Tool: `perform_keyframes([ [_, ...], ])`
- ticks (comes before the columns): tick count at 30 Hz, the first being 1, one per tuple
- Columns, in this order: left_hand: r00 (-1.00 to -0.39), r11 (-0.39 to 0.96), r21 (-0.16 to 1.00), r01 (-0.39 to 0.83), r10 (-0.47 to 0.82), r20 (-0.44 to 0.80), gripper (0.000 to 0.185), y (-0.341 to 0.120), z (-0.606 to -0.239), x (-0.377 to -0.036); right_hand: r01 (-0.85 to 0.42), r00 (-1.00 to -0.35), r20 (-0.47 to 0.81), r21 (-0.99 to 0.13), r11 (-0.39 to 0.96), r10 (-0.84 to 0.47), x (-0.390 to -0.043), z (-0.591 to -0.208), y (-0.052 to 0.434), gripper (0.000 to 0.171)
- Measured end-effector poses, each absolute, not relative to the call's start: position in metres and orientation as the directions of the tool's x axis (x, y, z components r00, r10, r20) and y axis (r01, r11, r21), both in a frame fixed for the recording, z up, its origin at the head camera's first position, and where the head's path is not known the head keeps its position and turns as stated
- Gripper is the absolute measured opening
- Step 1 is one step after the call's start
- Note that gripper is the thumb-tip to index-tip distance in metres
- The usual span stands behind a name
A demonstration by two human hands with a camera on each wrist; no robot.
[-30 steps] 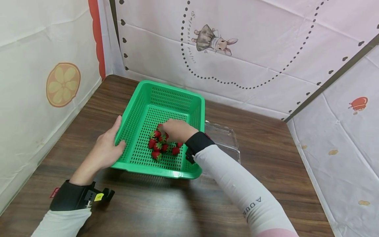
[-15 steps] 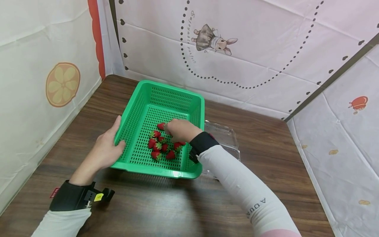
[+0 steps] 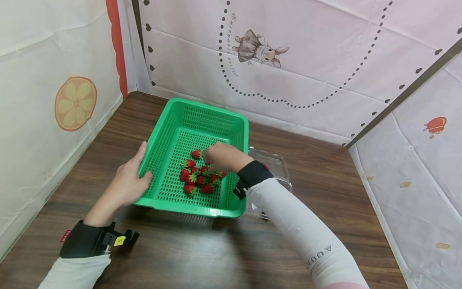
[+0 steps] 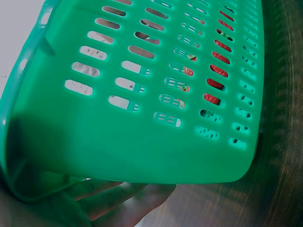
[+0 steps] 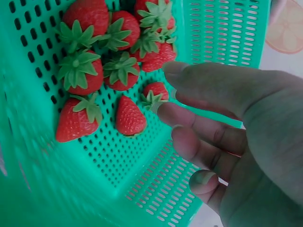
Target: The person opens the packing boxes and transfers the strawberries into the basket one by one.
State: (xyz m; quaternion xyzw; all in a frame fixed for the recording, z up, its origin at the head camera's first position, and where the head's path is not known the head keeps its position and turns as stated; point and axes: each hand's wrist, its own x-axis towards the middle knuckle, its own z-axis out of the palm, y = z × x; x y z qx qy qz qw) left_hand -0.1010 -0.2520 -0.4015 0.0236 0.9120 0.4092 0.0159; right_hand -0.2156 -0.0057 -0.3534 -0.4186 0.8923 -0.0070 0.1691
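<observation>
A green perforated plastic basket [image 3: 191, 208] stands on the table with several red strawberries [image 3: 207, 188] on its bottom. My left hand [image 3: 126, 184] grips its left rim, thumb over the edge; the left wrist view shows the fingers [image 4: 137, 203] on the outside, by the rim. Inside the basket, my right hand [image 3: 224, 157] hovers among the strawberries. From the right wrist, its fingers [image 5: 203, 125] look loosely bent, holding nothing. A single strawberry [image 5: 130, 116] lies just beyond the fingertips, apart from the cluster with green leaves.
A clear plastic clamshell box [image 3: 268, 162] lies right of the basket, partly hidden by it and my right arm. Dark wooden table [image 3: 325, 192] stretches around them. Printed cloth walls [image 3: 306, 60] close off the back and both sides.
My right hand has shifted to the right inside the basket. Strawberries have been moved, and more show at the lower right of the cluster. The left hand keeps its grip.
</observation>
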Motion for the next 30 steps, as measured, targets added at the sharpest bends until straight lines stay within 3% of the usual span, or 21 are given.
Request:
perform_keyframes([
  [4, -0.998, 0.666, 0.746, 0.023, 0.054, -0.018, 0.081, -0.252, -0.401, -0.101, -0.739, -0.593, -0.296, -0.169, 0.652, -0.749, -0.213, -0.347, -0.004, 0.014],
  [10, -0.998, 0.662, 0.749, 0.017, 0.058, -0.028, 0.080, -0.251, -0.400, -0.100, -0.753, -0.578, -0.267, -0.189, 0.630, -0.771, -0.207, -0.338, 0.003, 0.027],
  [20, -0.998, 0.677, 0.736, 0.022, 0.052, -0.018, 0.080, -0.251, -0.401, -0.100, -0.765, -0.584, -0.210, -0.181, 0.618, -0.784, -0.192, -0.329, 0.020, 0.031],
  [25, -0.998, 0.678, 0.735, 0.020, 0.053, -0.021, 0.080, -0.250, -0.400, -0.101, -0.773, -0.594, -0.156, -0.157, 0.614, -0.789, -0.185, -0.328, 0.033, 0.012],
  [30, -0.998, 0.679, 0.734, 0.027, 0.058, -0.017, 0.080, -0.250, -0.400, -0.101, -0.749, -0.637, -0.103, -0.149, 0.645, -0.764, -0.181, -0.324, 0.051, 0.017],
])
